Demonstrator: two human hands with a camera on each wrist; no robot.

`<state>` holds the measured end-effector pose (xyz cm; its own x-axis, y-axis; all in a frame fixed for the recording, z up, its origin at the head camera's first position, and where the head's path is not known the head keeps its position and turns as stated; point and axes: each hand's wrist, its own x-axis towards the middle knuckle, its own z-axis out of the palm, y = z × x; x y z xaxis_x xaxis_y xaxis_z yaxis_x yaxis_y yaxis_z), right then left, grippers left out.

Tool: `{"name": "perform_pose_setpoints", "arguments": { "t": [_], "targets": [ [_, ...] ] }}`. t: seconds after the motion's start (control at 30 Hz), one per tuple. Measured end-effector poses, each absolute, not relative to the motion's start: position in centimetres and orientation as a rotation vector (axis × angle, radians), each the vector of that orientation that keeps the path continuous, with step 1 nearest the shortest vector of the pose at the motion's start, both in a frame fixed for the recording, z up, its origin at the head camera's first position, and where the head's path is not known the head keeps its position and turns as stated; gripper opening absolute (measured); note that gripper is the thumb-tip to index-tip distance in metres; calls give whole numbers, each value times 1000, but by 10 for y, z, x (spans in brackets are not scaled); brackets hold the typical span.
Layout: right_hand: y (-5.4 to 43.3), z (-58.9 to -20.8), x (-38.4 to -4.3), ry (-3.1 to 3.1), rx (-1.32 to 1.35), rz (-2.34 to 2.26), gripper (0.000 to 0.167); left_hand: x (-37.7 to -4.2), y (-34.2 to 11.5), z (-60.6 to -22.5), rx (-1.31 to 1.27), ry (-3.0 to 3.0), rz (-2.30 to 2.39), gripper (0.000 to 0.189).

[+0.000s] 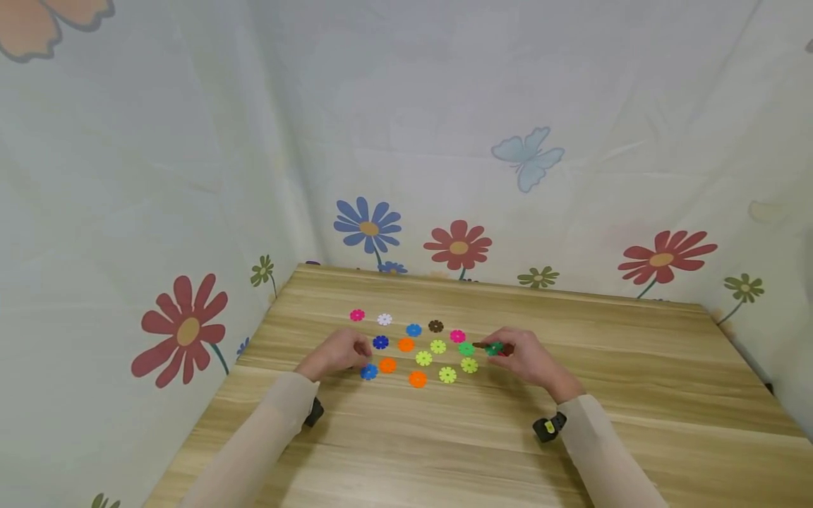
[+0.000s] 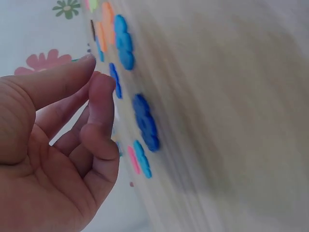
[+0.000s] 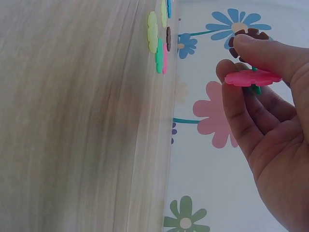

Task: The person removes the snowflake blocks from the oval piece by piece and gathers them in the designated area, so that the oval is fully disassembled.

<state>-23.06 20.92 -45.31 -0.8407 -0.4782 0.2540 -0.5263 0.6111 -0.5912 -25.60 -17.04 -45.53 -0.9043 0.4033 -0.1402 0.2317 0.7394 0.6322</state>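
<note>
My right hand (image 1: 526, 358) pinches a small cluster of slotted plastic flower discs between thumb and fingers. In the right wrist view it shows a pink disc (image 3: 252, 78), a brown disc (image 3: 237, 52) above the thumb and a bit of green disc (image 3: 257, 90) below the pink. The cluster is above the tabletop, just right of a loose green disc (image 1: 466, 349). At the left of the loose discs, my left hand (image 1: 339, 351) hovers with loosely bent fingers, thumb tip close to the index finger and nothing between them. A blue disc (image 1: 369, 372) and a dark blue disc (image 1: 380, 342) lie closest to it.
Several more discs lie flat and spaced apart on the wood-grain table (image 1: 406, 444), among them orange (image 1: 417, 379), yellow-green (image 1: 447, 375), white (image 1: 384, 319) and brown (image 1: 435, 327). A flower-printed curtain (image 1: 406, 141) hangs behind the table and along its left side.
</note>
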Motion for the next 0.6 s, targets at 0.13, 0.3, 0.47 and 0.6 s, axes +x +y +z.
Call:
{"name": "perform_pose_setpoints", "arguments": {
  "t": [0.13, 0.3, 0.47, 0.6],
  "targets": [
    [208, -452, -231, -2772, 847, 1051, 25, -259, -161, -450, 478, 2670, 973, 4],
    [206, -452, -232, -2796, 810, 1074, 26, -261, -142, -445, 527, 2659, 1048, 5],
    [204, -452, -232, -2821, 787, 1116, 28, -260, -122, -444, 544, 2619, 1124, 5],
    [203, -452, -233, -2824, 787, 1125, 28, -260, -106, -446, 599, 2570, 1221, 6]
  ]
}}
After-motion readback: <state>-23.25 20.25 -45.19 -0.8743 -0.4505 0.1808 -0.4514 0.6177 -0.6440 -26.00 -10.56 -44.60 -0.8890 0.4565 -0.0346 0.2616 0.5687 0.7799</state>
